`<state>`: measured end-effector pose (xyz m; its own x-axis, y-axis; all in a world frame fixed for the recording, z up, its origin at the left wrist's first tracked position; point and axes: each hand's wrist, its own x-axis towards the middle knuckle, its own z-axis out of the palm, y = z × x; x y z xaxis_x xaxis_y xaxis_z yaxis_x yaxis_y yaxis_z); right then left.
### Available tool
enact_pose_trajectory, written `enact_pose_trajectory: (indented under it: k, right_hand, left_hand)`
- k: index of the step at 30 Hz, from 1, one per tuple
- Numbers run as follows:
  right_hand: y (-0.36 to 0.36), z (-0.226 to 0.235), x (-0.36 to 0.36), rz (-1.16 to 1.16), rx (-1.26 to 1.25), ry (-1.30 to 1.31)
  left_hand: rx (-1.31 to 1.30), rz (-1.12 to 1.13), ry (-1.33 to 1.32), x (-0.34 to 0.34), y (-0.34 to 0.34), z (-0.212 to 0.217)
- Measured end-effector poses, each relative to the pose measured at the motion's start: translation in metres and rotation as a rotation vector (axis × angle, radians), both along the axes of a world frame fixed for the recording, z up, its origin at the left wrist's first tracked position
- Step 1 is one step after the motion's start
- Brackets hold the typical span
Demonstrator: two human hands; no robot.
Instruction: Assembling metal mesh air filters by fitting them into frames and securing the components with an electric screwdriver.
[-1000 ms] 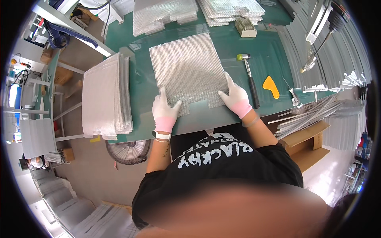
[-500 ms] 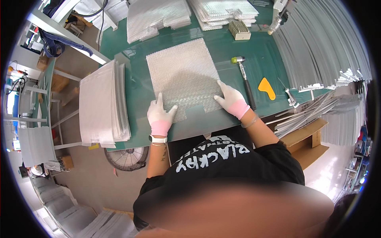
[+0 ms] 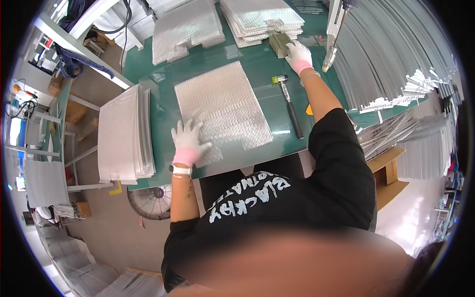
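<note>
A rectangular panel of silvery mesh, with a notch in its near edge, lies flat on the green table. My left hand, in a white glove with a pink cuff, rests with spread fingers on the panel's near-left corner. At the far right, my right hand, gloved alike, has its fingers curled against the right side of a ribbed beige block of small parts in a row. Its fingertips are partly hidden. Between panel and right arm lies a hammer with a yellow-green tip and black handle.
Stacked mesh panels and another notched stack stand at the back. Pale panels lean at the left. My right arm partly covers a yellow scraper. Long grey strips fill the right; a metal tool hangs nearby.
My right hand has left the mesh panel's right edge and reached far right to the beige block. My left hand stays on the panel, fingers spread wider. The whole view has shifted slightly.
</note>
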<state>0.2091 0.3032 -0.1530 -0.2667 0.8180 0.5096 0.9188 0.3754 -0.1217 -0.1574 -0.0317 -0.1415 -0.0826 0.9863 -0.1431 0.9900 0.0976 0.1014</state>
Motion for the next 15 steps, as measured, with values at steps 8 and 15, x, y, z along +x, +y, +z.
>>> enact_pose_trajectory:
  k: [8, 15]
  right_hand:
    - [-0.048, 0.014, 0.011, 0.136, 0.192, 0.076]
    - [-0.333, 0.045, -0.018, 0.710, -0.763, 0.508]
  left_hand:
    - [0.686, -0.014, 0.017, 0.088, -0.088, 0.029]
    - [-0.040, 0.635, -2.012, 0.120, -0.164, -0.069]
